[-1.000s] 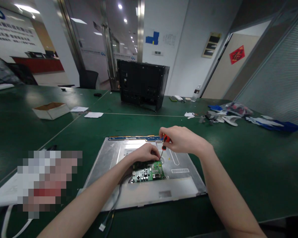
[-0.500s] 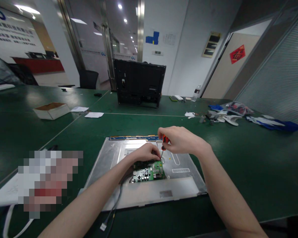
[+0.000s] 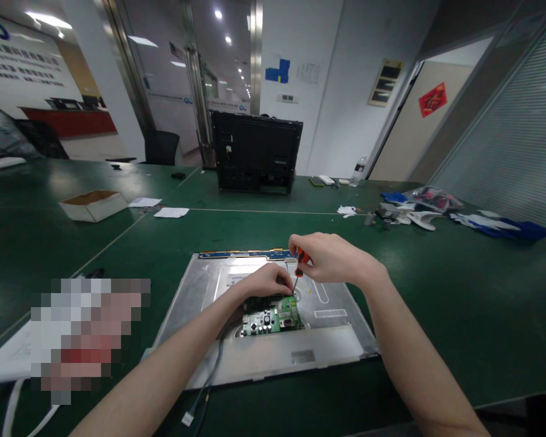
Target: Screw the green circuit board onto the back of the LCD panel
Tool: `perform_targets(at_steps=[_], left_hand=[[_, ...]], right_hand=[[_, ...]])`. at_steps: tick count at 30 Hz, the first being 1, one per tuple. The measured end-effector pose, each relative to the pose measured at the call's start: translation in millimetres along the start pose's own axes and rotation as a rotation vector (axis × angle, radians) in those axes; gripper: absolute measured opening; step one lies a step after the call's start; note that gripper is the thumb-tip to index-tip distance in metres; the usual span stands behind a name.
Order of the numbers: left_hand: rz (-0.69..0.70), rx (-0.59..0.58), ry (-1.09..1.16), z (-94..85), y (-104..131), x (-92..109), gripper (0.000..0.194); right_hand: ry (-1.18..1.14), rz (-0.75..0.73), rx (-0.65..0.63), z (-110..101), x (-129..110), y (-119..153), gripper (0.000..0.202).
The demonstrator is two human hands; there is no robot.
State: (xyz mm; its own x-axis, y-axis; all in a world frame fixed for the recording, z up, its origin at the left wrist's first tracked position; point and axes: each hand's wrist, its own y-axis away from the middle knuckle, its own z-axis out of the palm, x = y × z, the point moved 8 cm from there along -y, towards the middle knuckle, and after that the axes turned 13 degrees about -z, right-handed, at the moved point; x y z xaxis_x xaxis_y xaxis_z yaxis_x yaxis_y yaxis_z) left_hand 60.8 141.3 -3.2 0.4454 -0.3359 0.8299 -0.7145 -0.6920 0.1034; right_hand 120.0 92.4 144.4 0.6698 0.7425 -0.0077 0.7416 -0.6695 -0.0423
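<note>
A silver metal panel point(image 3: 332, 346) lies flat on the green table, with a green circuit board point(image 3: 273, 318) on its middle. My right hand point(image 3: 332, 258) is closed around a red and black screwdriver point(image 3: 303, 258), whose shaft points down to the board's upper right corner. Close to that tip, the fingertips of my left hand point(image 3: 268, 282) are pinched together at the board's top edge; what they hold, if anything, is too small to make out. A grey cable point(image 3: 216, 367) with a white connector runs from the board over the panel's front edge.
Beyond the panel stands a black monitor housing point(image 3: 257, 155). An open box point(image 3: 93, 205) and white papers point(image 3: 171, 212) lie at the back left. Bags and parts point(image 3: 432, 200) are at the right, near a bottle point(image 3: 358, 171). A blurred-out item point(image 3: 86, 334) sits at the left.
The black monitor housing at the back has turned or tilted slightly. My hands and the screwdriver have stayed in nearly the same place.
</note>
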Motion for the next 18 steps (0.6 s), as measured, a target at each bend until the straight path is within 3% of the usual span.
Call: perform_targets(at_steps=[18], left_hand=[[-0.014, -0.024, 0.015, 0.1, -2.3, -0.3, 0.012]], right_hand=[[0.062, 0.045, 0.03, -2.3, 4.7, -2.4, 0.015]])
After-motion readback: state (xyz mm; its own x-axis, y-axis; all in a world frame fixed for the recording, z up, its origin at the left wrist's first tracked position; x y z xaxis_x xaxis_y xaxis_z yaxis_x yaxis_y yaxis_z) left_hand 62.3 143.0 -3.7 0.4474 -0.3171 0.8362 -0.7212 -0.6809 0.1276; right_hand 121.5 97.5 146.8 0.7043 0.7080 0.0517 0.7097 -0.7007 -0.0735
